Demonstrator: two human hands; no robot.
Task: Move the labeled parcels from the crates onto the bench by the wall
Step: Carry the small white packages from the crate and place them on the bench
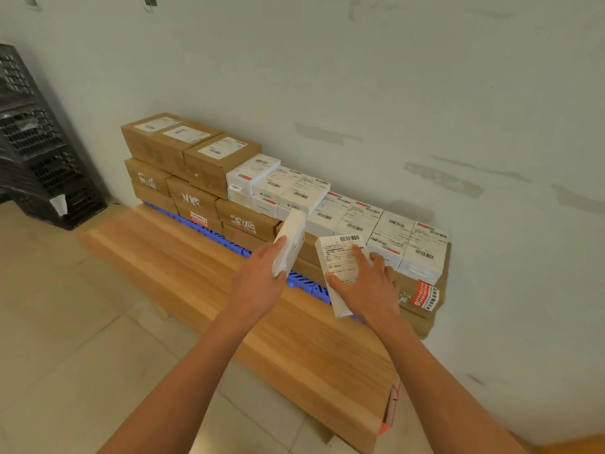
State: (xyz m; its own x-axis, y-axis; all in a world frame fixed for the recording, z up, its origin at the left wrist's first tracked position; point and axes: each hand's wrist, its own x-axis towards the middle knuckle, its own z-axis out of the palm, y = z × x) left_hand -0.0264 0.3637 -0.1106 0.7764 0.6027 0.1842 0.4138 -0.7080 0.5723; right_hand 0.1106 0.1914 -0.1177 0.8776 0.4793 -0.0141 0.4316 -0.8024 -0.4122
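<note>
My left hand [260, 276] grips a small white parcel [291, 240], held on edge above the wooden bench [183, 267]. My right hand [366, 286] holds another white parcel [340, 267] with its barcode label facing up, thumb pressed on the label. Both are in front of the stack along the wall. That stack has brown cardboard parcels [183, 149] at the left and rows of white labeled parcels [393, 234] on top toward the right. A blue plastic slatted piece [203, 224] shows under the stack.
Black plastic crates [36, 152] are stacked at the far left against the wall. The pale wall [393, 93] rises right behind the parcels. Tiled floor [65, 339] lies in front of the bench. A brown box with a red sticker [424, 294] sits at the stack's right end.
</note>
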